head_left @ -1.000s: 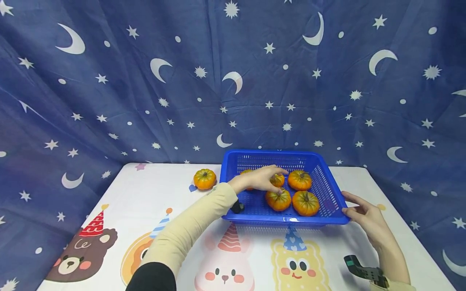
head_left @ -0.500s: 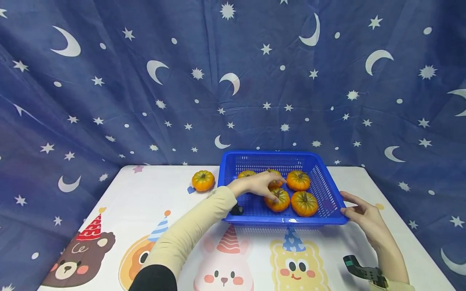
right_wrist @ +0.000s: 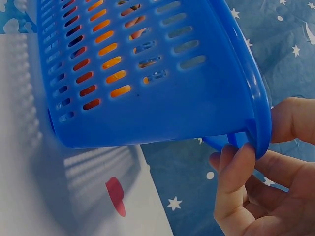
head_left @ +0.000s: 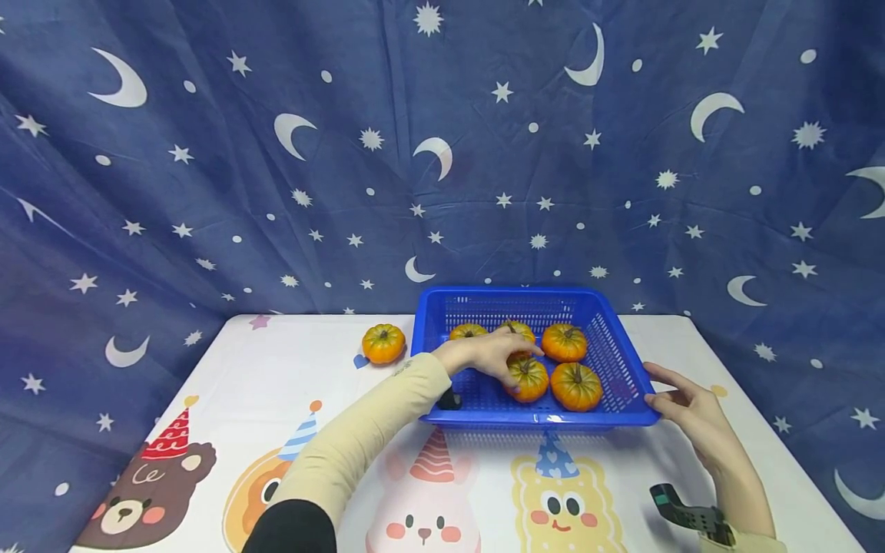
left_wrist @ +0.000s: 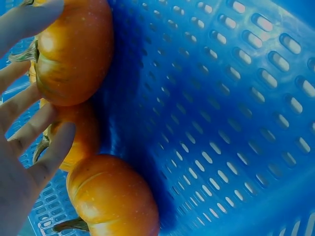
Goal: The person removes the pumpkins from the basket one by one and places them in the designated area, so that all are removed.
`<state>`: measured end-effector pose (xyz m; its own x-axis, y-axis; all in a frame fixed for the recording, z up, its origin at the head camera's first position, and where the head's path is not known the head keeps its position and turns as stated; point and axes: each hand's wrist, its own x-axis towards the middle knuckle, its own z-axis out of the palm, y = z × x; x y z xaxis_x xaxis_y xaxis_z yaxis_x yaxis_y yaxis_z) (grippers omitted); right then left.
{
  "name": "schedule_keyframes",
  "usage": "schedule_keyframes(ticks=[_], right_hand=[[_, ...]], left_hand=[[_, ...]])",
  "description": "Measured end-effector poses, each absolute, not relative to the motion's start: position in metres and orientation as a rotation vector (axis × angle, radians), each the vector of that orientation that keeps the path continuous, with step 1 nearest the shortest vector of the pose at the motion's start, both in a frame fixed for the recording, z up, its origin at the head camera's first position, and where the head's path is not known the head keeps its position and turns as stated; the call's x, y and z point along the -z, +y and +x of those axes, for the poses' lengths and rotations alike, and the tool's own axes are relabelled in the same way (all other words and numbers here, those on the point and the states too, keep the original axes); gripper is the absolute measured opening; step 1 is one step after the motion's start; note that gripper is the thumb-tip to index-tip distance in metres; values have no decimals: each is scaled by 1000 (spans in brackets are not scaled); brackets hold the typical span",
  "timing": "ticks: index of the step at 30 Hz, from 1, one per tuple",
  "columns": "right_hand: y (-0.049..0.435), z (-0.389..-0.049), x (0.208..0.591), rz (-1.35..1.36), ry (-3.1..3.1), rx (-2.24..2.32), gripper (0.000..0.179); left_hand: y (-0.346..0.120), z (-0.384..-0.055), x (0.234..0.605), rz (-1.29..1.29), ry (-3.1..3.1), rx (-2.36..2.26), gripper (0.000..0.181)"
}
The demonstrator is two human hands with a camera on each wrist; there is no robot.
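My left hand [head_left: 491, 353] reaches into a blue plastic basket [head_left: 505, 418] and grips a small orange pumpkin [head_left: 532, 378] at the basket's front middle, thumb on its near side and fingers over its far side. In the left wrist view the thumb lies across that gripped pumpkin [left_wrist: 81, 54], with the other fingers spread past its stem. Several more pumpkins sit in the basket, among them one [head_left: 577, 386] at the front right and one [head_left: 564, 342] behind it. At the right front corner, my right hand [head_left: 694, 407] pinches the basket rim [right_wrist: 261, 118] between thumb and fingers.
A lone pumpkin [head_left: 383, 343] rests on the white table cover [head_left: 311, 349], left of the basket. Cartoon animals are printed along the cover's front. Behind the table hangs a dark blue curtain [head_left: 346, 192] with moons and stars.
My left hand has come down a little toward the front pumpkin, its thumb settling against the near side. The right hand keeps its hold on the rim, and the basket has stayed put.
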<state>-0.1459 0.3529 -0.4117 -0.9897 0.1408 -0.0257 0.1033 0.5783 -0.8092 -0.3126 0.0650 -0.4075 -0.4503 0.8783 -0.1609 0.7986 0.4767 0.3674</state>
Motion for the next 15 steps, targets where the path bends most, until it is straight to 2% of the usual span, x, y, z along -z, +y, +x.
schedule_keyframes(ticks=[15], right_hand=[[353,-146,412,-191,-2739,-1413,58]], left_hand=[[66,-311,410,1361,2370,-267,73]])
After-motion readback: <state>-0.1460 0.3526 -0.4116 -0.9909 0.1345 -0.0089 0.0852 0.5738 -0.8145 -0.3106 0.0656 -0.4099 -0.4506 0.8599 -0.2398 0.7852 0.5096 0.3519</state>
